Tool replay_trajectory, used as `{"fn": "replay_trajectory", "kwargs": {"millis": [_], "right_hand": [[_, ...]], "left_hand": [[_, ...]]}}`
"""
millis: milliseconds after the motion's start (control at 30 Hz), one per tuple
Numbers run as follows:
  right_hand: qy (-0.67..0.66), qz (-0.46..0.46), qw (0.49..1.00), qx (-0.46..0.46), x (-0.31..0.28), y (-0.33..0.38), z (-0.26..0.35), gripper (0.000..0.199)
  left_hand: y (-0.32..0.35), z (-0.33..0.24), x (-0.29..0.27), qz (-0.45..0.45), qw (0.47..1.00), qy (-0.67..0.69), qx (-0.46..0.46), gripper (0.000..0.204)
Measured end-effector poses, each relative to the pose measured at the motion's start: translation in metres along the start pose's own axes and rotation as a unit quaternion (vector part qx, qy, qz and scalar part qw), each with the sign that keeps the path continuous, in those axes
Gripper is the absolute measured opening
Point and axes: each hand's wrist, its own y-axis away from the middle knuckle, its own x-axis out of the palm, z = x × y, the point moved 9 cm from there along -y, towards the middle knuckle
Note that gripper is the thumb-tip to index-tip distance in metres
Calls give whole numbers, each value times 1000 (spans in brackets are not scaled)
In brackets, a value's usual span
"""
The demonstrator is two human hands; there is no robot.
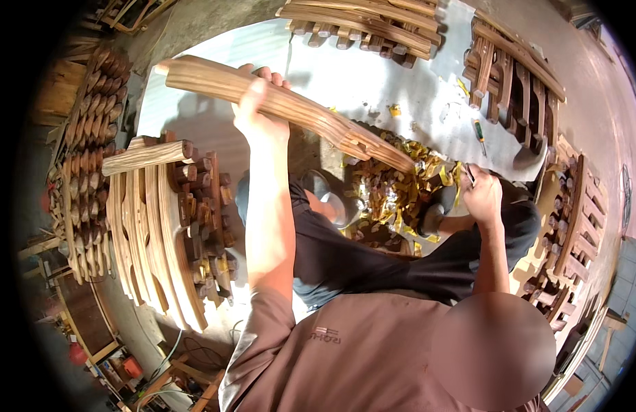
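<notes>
My left hand (257,103) is raised and closed around a long curved wooden slat (290,110), which runs from the upper left down toward the middle. My right hand (481,196) rests lower at the right near my knee and grips a small thin tool (470,175) whose tip pokes up from the fist. Between my legs lies a pile of yellow and brown scraps (393,192). I sit on the floor in dark trousers.
A stack of curved wooden slats (153,226) stands at my left, with another row (91,158) beyond it. Slatted wooden frames lie at the top (366,24), upper right (517,82) and right (572,226). A screwdriver (480,136) lies on the pale sheet (373,82).
</notes>
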Motion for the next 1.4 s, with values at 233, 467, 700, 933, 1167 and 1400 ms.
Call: {"fn": "replay_trajectory", "kwargs": {"millis": [233,467,700,933,1167,1400], "right_hand": [[-172,65,977,-112,-24,4,81,45],[-44,119,968,-217,-13,26,120,60],[-126,32,975,-182,-8,28,98,53],[-123,-81,981,-130,-8,13,69,48],[-76,-78,992,-55,6,2,54,48],[-55,-53,993,-89,16,-25,51,44]], "left_hand": [[-9,34,-4,82,903,391,-157,49],[-1,22,19,127,896,398,-153,60],[7,42,36,81,938,288,-178,75],[64,90,44,166,935,5,-315,86],[100,146,36,190,888,-89,-410,52],[110,154,41,121,902,-45,-413,46]]}}
